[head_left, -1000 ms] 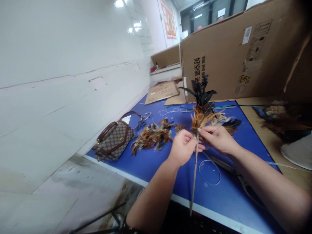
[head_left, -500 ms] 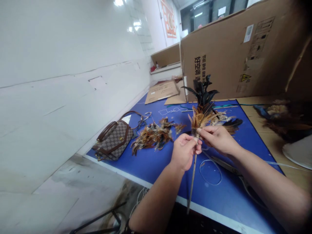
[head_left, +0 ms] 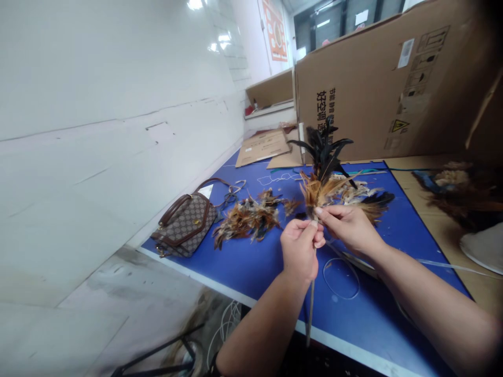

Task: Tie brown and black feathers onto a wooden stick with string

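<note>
My left hand (head_left: 301, 247) is closed around a thin stick (head_left: 310, 314) that runs down past the table's front edge. Black feathers (head_left: 323, 149) and orange-brown feathers (head_left: 313, 189) fan out from the stick's upper end. My right hand (head_left: 349, 228) pinches the base of the feathers just above the left hand; the fingertips of both hands almost meet. What exactly lies between the right fingertips is hidden. A loop of pale strip (head_left: 341, 278) lies on the blue table top (head_left: 251, 269) below the right hand.
A pile of loose feathers (head_left: 249, 217) and a patterned handbag (head_left: 186, 225) lie to the left. More pale and dark feathers (head_left: 373, 201) rest behind my right hand. A large cardboard box (head_left: 365, 94) stands at the back, with flat cardboard (head_left: 263, 148) beside it.
The feathered stick has turned slightly in my hands, so the black feathers spread differently and its lower end shifts a little right. Both hands keep their hold.
</note>
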Tool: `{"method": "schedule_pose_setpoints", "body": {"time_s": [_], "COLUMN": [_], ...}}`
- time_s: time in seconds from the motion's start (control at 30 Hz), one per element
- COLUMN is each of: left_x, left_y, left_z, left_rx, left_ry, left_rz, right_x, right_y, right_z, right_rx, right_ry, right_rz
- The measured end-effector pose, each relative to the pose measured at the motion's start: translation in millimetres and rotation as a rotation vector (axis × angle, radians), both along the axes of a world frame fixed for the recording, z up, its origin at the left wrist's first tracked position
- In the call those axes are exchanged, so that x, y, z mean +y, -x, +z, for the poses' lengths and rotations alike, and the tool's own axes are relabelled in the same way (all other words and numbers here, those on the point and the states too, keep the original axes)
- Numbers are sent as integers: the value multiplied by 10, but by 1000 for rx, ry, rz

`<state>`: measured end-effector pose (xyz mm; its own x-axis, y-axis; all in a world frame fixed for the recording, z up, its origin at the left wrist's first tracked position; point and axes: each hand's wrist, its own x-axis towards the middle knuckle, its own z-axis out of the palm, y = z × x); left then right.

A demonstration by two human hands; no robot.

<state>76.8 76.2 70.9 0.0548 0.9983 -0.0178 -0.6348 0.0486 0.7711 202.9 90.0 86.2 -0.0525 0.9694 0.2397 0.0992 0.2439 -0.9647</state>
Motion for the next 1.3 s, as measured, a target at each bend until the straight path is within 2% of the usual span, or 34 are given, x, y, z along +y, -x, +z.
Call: {"method": "schedule_pose_setpoints", "body": {"time_s": [0.33, 0.63, 0.77, 0.93, 1.13, 1.3], "left_x": [41, 8, -3, -49, -154, -190], "left_y": [13, 15, 31, 36, 20, 70], "left_z": [-17, -101, -134, -147, -121, -88], "left_rx": [26, 233, 290, 375, 424, 409], "left_ry": [-62, -108, -126, -142, -179, -164], "left_rz": [92, 246, 300, 347, 388, 331], "right_x": [-80, -138, -145, -125, -139, -173], "right_y": [111, 168, 180, 193, 191, 186], "right_z": [13, 102, 71, 15, 42, 76], "right_rx": [-64, -222, -279, -274, -252, -233], "right_ry": [-65, -178, -277, -218, -165, -149], "right_rz": [-61, -101, -99, -124, -128, -75]}}
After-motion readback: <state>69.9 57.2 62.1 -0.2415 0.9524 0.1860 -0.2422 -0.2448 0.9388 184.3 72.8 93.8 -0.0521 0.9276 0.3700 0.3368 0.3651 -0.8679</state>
